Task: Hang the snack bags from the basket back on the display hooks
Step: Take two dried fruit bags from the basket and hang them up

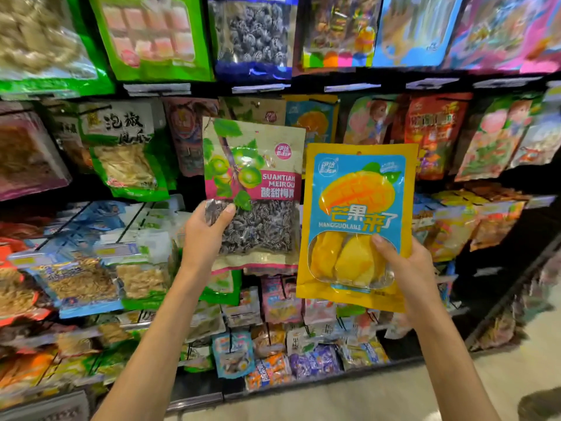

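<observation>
arms: I count two bare forearms reaching up from the bottom edge toward the rack, one bag per hand, two bags held in all.
left hand (pixel 204 235): clenched on the lower left corner of the beige-and-pink plastic plum snack bag (pixel 255 192), thumb on the front over the clear window, remaining fingers hidden behind it.
plum bag: upright, green plums printed on top, dark dried fruit visible in the window. It's raised in front of the middle row of the rack. I can't tell whether its top is on a hook.
right hand (pixel 406 268): clamped on the lower right edge of the yellow-and-blue plastic mango snack bag (pixel 358 226), thumb across the clear window, other fingers behind.
mango bag: upright, just right of the plum bag, left edge touching or barely overlapping it, can't say which. One small hang hole at top centre, clear of any hook. Yellow mango slices show in the window.
rack: dark display rack (pixel 334 83) behind both bags, packed with hanging snack packs. I make out roughly four rows, top to bottom. White price strips run along the rail under the top row.
floor: pale floor (pixel 394 396) at lower right, below the rack.
basket: out of frame.
</observation>
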{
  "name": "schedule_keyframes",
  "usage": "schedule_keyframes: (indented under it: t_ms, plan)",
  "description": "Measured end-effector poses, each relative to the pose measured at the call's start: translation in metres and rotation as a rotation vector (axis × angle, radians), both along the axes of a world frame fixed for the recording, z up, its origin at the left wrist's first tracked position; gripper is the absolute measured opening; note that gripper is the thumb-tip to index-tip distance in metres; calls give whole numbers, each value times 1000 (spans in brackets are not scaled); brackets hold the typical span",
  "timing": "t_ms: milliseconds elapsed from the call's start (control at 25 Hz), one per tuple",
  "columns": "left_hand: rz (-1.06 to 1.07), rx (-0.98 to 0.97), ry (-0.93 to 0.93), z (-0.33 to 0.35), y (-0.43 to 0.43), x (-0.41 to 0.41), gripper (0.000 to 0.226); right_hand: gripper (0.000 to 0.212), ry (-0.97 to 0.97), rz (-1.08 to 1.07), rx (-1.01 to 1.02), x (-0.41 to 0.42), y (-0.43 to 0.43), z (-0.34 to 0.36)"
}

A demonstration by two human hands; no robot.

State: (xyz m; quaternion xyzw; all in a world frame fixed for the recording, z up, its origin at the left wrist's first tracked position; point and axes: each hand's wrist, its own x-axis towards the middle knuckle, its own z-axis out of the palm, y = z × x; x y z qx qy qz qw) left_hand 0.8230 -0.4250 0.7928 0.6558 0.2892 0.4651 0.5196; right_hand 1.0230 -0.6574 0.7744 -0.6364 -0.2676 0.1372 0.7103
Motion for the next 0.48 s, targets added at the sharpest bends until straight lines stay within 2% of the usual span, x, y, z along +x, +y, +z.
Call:
schedule_keyframes:
  t_ms: [120,320,480]
  plan:
    - [59,16,4,12,12,34,14,24,12,39,19,29,6,3]
    - [104,-11,4,20,35,64,28,18,21,81,28,60,21,13]
    - [100,-48,-25,24,44,75,25,21,12,91,23,74,35,13]
